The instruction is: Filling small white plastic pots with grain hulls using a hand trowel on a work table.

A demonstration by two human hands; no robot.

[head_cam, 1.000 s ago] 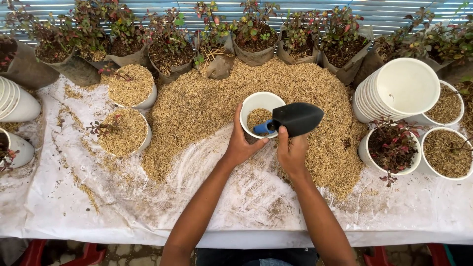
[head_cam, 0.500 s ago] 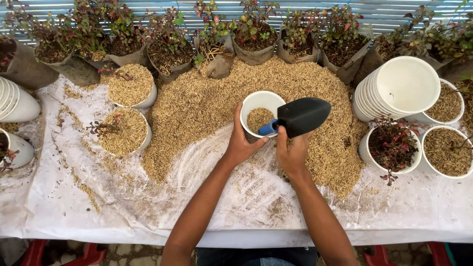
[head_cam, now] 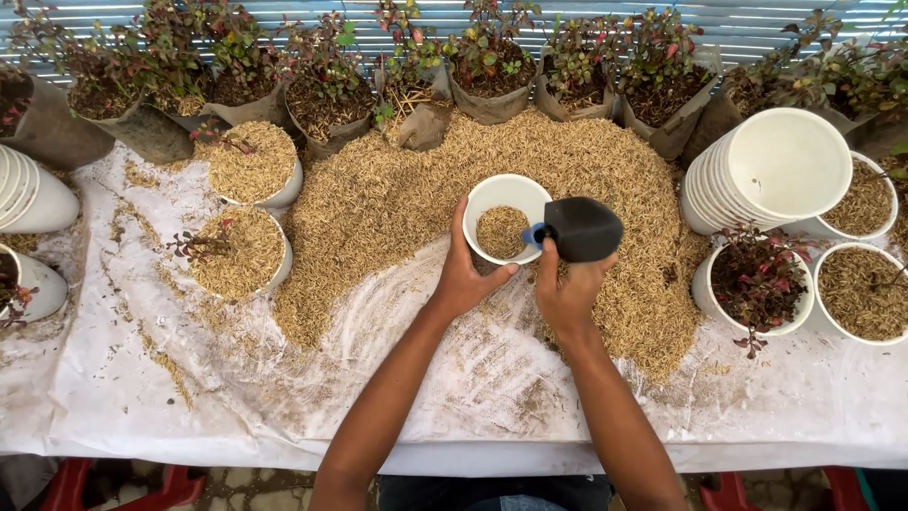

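- White-sheeted table (head_cam: pixel 142 416), husk heap (head_cam: pixel 397 189) spread behind the grip.
- White pot (head_cam: pixel 506 203) clasped by left hand (head_cam: pixel 468 279), part-filled.
- Black scoop (head_cam: pixel 582 229) gripped by right hand (head_cam: pixel 567 293), just beside the rim; topping-up left.

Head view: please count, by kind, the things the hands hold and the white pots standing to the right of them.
Held white pot: 1
Black scoop: 1
Stack of empty pots: 1
Husk-filled pots: 2
Pot with red-leaved plant: 1
Total: 6
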